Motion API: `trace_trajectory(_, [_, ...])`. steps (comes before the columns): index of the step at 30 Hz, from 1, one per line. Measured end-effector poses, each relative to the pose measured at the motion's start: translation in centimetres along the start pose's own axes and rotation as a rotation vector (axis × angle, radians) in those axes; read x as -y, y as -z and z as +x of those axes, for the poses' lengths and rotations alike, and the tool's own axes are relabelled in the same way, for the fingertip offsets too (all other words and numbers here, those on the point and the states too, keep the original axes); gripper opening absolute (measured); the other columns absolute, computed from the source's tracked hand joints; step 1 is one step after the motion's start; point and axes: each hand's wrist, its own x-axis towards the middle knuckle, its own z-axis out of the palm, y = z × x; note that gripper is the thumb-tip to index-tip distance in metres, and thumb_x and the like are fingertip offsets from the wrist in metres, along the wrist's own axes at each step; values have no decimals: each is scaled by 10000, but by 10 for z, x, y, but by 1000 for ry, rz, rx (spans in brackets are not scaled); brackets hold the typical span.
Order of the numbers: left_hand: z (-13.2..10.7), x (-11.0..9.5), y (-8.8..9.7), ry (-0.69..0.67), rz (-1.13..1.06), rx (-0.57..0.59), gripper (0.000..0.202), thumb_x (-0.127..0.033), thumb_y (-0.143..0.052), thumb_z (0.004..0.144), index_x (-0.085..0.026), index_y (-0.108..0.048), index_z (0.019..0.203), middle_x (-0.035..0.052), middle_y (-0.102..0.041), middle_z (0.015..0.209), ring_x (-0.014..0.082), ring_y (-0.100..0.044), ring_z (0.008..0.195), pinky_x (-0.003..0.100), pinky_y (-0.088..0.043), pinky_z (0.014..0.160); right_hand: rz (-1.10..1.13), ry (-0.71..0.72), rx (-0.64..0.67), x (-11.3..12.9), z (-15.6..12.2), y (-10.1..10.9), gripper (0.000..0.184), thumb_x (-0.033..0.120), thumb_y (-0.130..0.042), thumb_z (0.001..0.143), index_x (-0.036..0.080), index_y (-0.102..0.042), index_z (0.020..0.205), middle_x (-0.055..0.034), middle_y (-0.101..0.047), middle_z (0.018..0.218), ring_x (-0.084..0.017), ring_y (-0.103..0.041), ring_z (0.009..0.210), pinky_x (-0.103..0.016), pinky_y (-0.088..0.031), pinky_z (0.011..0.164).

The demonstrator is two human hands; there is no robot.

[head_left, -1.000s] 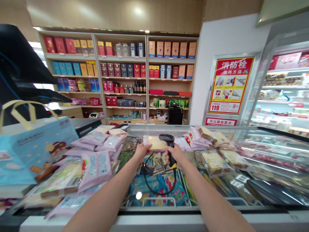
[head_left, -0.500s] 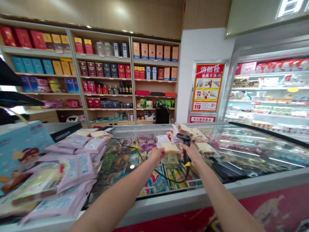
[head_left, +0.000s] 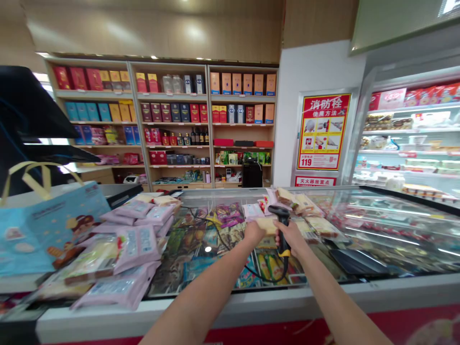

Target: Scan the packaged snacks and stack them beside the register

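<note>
My left hand [head_left: 254, 233] grips a pale packaged bread slice [head_left: 266, 225] by its left side, above the glass-topped freezer. In my right hand [head_left: 293, 235] is a black and yellow barcode scanner [head_left: 284, 247], held upright by its handle. The fingers of my right hand also come close to the bread's right edge; I cannot tell whether they touch it. From the scanner's base a black cable [head_left: 264, 279] loops left across the glass. Behind the scanner lies a small pile of bread packs [head_left: 304, 203]. Lilac packs [head_left: 138, 247] are heaped to the left.
A blue carton bag [head_left: 39, 230] with cream handles stands at far left, below a dark monitor [head_left: 28, 105]. A black tray [head_left: 355, 261] rests on the freezer's glass at right. Shelves of boxes [head_left: 172, 112] line the back wall, and a lit display fridge [head_left: 409, 153] stands at right.
The view has swung left, bringing more of the blue bag and monitor into sight. Both hands still hold the bread and the scanner, which are now closer together.
</note>
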Motion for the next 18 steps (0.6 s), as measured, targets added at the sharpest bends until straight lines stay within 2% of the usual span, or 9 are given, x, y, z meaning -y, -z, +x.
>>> trace_trajectory(4, [-3,7,17,-60,270,-51,456,-318,-715,702,-83,-663,1089,216,-615,1239,307,-574,1189,326,-438,988,6,12,26,-7,3,-9,336,350,-776,665,227,-465,696,46,-547,479,-126,-508,360,-255,-457,363])
trace_trajectory(6, [-1,17,35,-66,298,-97,469,-344,-691,731,-111,-650,1136,203,-576,1304,293,-559,1209,324,-426,996,10,12,43,-10,5,-16,332,345,-769,677,228,-459,701,47,-547,483,-124,-510,359,-249,-451,362])
trace_trajectory(8, [5,32,62,-70,299,-146,439,-352,-665,762,-132,-649,1141,189,-558,1333,282,-539,1233,316,-410,1008,11,-2,65,-12,9,-25,331,350,-766,681,227,-459,697,47,-546,479,-120,-505,357,-246,-449,365])
trace_trajectory(11, [24,59,117,-22,316,-261,398,-364,-617,811,-128,-644,1131,188,-567,1315,268,-553,1211,309,-392,1017,6,-18,105,-11,16,-50,321,365,-750,693,222,-462,674,48,-526,456,-115,-492,356,-244,-443,367])
trace_trajectory(15, [58,98,208,126,385,-518,458,-368,-568,855,-87,-562,1215,225,-585,1265,297,-538,1219,345,-399,991,4,-3,161,-4,27,-101,311,379,-730,693,224,-462,665,58,-506,441,-118,-476,347,-252,-431,361])
trace_trajectory(18, [82,129,271,293,386,-631,489,-443,-552,858,-78,-553,1184,252,-626,1165,328,-613,1082,385,-455,882,12,14,230,-4,37,-135,324,403,-717,690,224,-450,644,64,-471,409,-117,-461,334,-253,-420,366])
